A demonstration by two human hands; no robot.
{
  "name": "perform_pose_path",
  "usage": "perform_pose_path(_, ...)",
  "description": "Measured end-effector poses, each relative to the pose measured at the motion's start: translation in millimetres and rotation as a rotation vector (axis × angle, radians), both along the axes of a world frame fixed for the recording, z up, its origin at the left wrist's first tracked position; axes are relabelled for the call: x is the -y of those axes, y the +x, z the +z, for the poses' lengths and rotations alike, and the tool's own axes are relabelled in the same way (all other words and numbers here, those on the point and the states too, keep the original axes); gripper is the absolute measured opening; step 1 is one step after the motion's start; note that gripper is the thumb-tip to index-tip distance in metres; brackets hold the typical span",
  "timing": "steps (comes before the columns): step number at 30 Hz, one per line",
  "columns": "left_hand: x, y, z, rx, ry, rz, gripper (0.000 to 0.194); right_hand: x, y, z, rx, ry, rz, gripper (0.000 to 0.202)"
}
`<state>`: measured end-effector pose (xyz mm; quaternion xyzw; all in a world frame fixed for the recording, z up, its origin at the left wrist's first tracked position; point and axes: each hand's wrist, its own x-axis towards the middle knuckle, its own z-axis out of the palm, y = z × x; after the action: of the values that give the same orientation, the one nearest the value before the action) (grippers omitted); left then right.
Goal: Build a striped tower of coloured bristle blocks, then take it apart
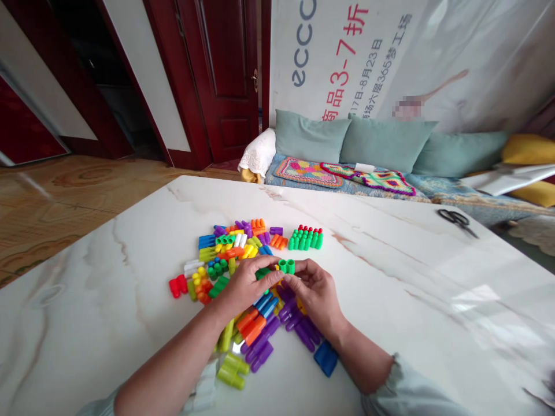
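We take the green block with red ends as our landmark, and we tell the places from it. Nearest to us, on our side of this block and toward its left, a lime piece lies on the desk. A blue piece lies also on our side, slightly to the right. A little farther in are several purple pieces, partly below our hands.

Then come our hands. The left hand is on our side of the block and to its left; the right hand is more directly before it, so we judge the right one nearer. The fingers of both are closed upon a green two-tube piece, the left ones at its left flank, the right ones at its right. This piece is just on our side of the block, a little to the left, and apart from it. Its open ends face us, so its long axis seems to run toward the block, with the tubes side by side.

Left of the block spreads a coloured heap; its orange pair is just beside the block. Far to the right of the block, we see black scissors.
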<state>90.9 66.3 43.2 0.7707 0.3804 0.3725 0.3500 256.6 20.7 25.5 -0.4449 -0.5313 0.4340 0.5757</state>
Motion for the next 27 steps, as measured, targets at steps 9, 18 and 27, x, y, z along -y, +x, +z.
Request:
perform_pose_path(9,-1,-1,0.9,0.013,-0.056,0.023,0.020,-37,75,16.8,0.563,0.117,-0.366,0.016)
perform_pose_path(18,0,0,2.3,0.024,-0.063,0.033,0.019,-45,104,1.3,1.060,0.204,-0.320,0.018)
perform_pose_path(27,-1,0,3.1,0.025,-0.058,0.036,0.020,-33,84,-14.2,1.101,0.254,-0.488,0.018)
